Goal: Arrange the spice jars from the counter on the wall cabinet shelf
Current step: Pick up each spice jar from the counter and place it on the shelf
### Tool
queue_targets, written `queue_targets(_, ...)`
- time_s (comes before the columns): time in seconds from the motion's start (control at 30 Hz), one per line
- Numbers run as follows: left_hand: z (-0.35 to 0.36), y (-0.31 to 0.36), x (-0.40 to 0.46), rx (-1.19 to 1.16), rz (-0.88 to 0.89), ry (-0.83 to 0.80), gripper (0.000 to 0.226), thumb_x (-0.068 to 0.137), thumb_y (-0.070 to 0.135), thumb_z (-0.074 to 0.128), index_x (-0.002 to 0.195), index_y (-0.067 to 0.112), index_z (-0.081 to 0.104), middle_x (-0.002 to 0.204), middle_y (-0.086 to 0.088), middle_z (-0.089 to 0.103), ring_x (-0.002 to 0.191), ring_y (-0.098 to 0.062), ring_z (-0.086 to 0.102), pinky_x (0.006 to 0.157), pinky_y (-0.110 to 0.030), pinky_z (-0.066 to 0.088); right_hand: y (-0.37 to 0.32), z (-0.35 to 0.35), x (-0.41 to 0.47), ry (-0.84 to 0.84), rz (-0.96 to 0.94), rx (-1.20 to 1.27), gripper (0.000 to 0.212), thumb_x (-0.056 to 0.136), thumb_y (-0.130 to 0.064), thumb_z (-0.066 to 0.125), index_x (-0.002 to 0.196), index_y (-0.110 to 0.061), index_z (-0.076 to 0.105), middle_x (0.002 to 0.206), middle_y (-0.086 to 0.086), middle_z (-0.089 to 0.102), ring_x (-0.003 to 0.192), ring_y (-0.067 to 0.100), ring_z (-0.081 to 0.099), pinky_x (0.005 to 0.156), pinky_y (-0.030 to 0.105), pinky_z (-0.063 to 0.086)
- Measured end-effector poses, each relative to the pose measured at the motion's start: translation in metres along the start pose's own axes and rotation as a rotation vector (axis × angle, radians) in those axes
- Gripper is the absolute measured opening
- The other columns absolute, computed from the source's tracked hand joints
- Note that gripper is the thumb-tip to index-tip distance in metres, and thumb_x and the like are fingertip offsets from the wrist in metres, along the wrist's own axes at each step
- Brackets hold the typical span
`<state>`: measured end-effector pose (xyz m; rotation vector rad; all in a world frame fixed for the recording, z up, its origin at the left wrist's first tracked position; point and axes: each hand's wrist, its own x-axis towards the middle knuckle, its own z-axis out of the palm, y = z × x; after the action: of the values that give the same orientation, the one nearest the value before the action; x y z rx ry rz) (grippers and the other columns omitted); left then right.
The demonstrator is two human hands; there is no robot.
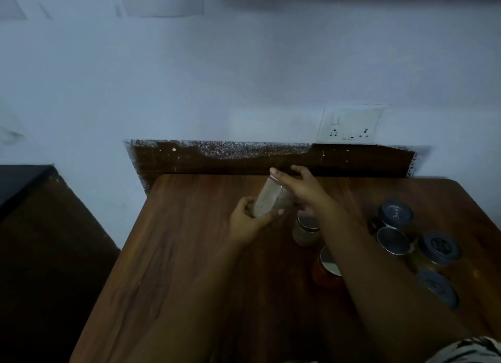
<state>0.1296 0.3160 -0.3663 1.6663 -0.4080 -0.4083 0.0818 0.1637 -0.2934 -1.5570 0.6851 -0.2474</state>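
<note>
Near you, at 4 o'clock on the brown counter [189, 267], stand the other jars. One blue-lid jar [437, 289] is the closest. Behind it sit another blue-lid jar [437, 247], a silver-lid jar [393, 240] and one more blue-lid jar [395, 213]. A red jar [326, 270] peeks out from under your right arm, and a pale jar [305, 228] stands just past it.

Higher up, toward 12 o'clock, you hold a tilted jar [273, 200] of grey powder above the counter. Your left hand [248, 221] grips its bottom end with curled fingers. Your right hand [298, 186] grips its top end.

Far back, at 1 o'clock, a white socket plate [349, 125] sits on the wall [217, 77].
</note>
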Motion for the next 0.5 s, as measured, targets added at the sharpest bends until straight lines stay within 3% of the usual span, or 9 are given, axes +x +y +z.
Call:
queue_targets(0.07,0.007,0.011,0.003,0.106,0.084,0.097,0.073,0.047,0.062,0.088,0.100,0.027,0.053,0.105,0.002,0.059,0.088,-0.014,0.066,0.064,-0.038,0.062,0.000,-0.007,-0.004,0.028,0.007,0.036,0.087,0.061,-0.056,0.085,0.133,-0.026,0.046,0.124,-0.001,0.054,0.108,0.024,0.061,0.087,0.045,0.057)
queue_targets(0.13,0.011,0.021,0.006,0.122,0.150,0.052,0.075,0.048,0.070,0.083,0.099,0.025,0.051,0.105,-0.001,0.057,0.088,-0.014,0.065,0.067,-0.035,0.060,0.000,-0.013,-0.008,0.037,-0.014,0.051,0.060,0.064,-0.052,0.084,0.111,-0.026,0.057,0.118,0.001,0.062,0.100,0.022,0.065,0.083,0.044,0.059)
queue_targets(0.2,0.008,0.036,0.005,-0.098,0.065,-0.158,0.062,0.066,0.062,0.077,0.101,0.018,0.051,0.102,-0.006,0.059,0.085,-0.017,0.064,0.072,-0.036,0.056,-0.002,-0.020,-0.011,0.054,-0.007,0.136,0.044,0.069,-0.048,0.082,0.102,-0.027,0.060,0.113,0.004,0.065,0.099,0.023,0.066,0.083,0.043,0.058)
queue_targets(0.27,0.001,0.050,0.005,-0.364,-0.102,-0.393,0.049,0.080,0.048,0.070,0.112,0.015,0.053,0.097,-0.005,0.062,0.083,-0.016,0.064,0.076,-0.034,0.052,-0.008,-0.026,-0.015,0.006,0.009,0.285,0.047,0.074,-0.043,0.080,0.111,-0.021,0.063,0.115,0.007,0.068,0.104,0.025,0.066,0.082,0.041,0.058)
queue_targets(0.33,0.003,0.057,0.007,-0.501,-0.176,-0.518,0.061,0.074,0.041,0.072,0.126,0.015,0.052,0.101,-0.007,0.064,0.086,-0.018,0.066,0.077,-0.034,0.054,-0.015,-0.031,-0.019,-0.029,-0.021,0.350,0.049,0.078,-0.038,0.078,0.118,-0.017,0.060,0.117,0.008,0.068,0.106,0.024,0.066,0.080,0.038,0.057)
queue_targets(0.4,0.018,0.060,0.005,-0.419,-0.050,-0.470,0.074,0.064,0.037,0.078,0.129,0.019,0.049,0.108,-0.008,0.063,0.092,-0.020,0.066,0.078,-0.033,0.056,-0.019,-0.034,-0.020,0.011,-0.060,0.342,0.053,0.081,-0.036,0.076,0.124,-0.017,0.052,0.118,0.009,0.065,0.105,0.025,0.064,0.084,0.042,0.056)
queue_targets(0.5,0.043,0.054,0.009,0.091,0.392,-0.200,0.091,0.059,0.040,0.089,0.135,0.032,0.041,0.128,0.001,0.050,0.119,-0.016,0.055,0.094,-0.030,0.051,-0.025,-0.048,-0.020,0.065,-0.082,0.320,0.052,0.086,-0.030,0.072,0.127,-0.015,0.045,0.116,0.011,0.061,0.098,0.024,0.064,0.070,0.037,0.058)
